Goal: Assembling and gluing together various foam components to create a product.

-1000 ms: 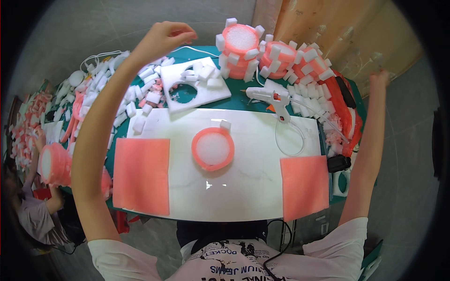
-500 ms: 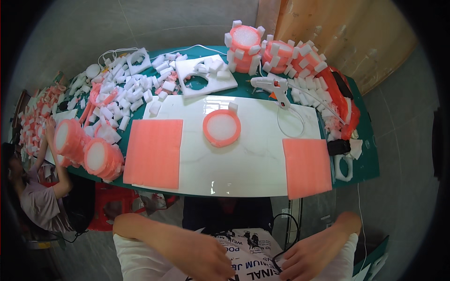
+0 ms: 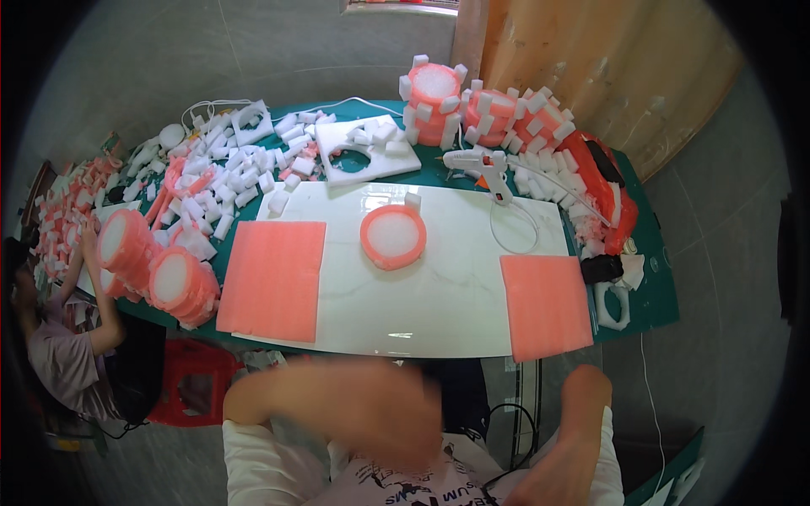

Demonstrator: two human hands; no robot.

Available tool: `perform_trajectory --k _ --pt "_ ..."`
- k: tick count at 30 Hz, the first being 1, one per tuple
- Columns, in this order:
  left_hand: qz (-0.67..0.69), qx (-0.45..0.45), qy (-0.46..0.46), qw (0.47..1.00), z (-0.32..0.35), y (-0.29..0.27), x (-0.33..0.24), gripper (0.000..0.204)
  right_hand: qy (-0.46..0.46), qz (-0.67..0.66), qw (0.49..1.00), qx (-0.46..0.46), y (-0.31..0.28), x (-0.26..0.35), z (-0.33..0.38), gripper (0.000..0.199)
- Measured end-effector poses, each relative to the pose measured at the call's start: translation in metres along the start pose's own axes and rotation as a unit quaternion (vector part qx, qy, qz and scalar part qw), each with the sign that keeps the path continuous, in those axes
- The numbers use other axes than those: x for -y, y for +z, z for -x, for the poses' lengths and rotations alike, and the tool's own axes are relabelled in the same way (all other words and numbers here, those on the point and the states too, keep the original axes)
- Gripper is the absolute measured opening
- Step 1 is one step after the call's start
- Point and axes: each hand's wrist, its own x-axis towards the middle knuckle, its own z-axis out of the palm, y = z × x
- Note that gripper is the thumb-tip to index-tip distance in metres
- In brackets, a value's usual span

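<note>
My left hand (image 3: 403, 422) is raised across my chest, in front of the table's near edge. It is smeared by motion, so its fingers cannot be made out. My right hand (image 3: 544, 487) hangs low by my shirt at the lower edge, its fingers cut off from view. Neither hand touches anything on the table. A round foam piece (image 3: 393, 233), white inside a pink ring with a small white block at its top edge, lies on the pale marbled board (image 3: 430, 312). Pink foam sheets lie at its left (image 3: 274, 278) and right (image 3: 548, 305).
A white glue gun (image 3: 481, 164) with a cable lies at the board's back right. White foam blocks (image 3: 236, 164) heap at the back left. Pink foam cylinders stand at the left (image 3: 183, 287) and back right (image 3: 434, 101). Another person (image 3: 72, 337) works at the far left.
My left hand has swung up and toward the middle. My right hand has dropped toward the lower edge. The table scene has shifted slightly in view; its things stay put.
</note>
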Motion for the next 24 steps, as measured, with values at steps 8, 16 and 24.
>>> perform_trajectory --k 8,16,24 --pt "-0.279 -0.384 -0.369 0.799 0.058 -0.112 0.163 0.078 0.536 -0.038 0.667 -0.516 -0.071 -0.068 0.108 0.013" --pt "-0.178 -0.24 -0.408 0.863 0.064 -0.134 0.186 0.065 0.576 0.539 0.358 -0.499 -0.122 -0.158 0.236 0.053" --pt "-0.185 -0.306 -0.391 0.848 0.067 -0.116 0.182 0.049 0.602 0.509 0.382 -0.481 -0.148 -0.19 0.256 0.051"
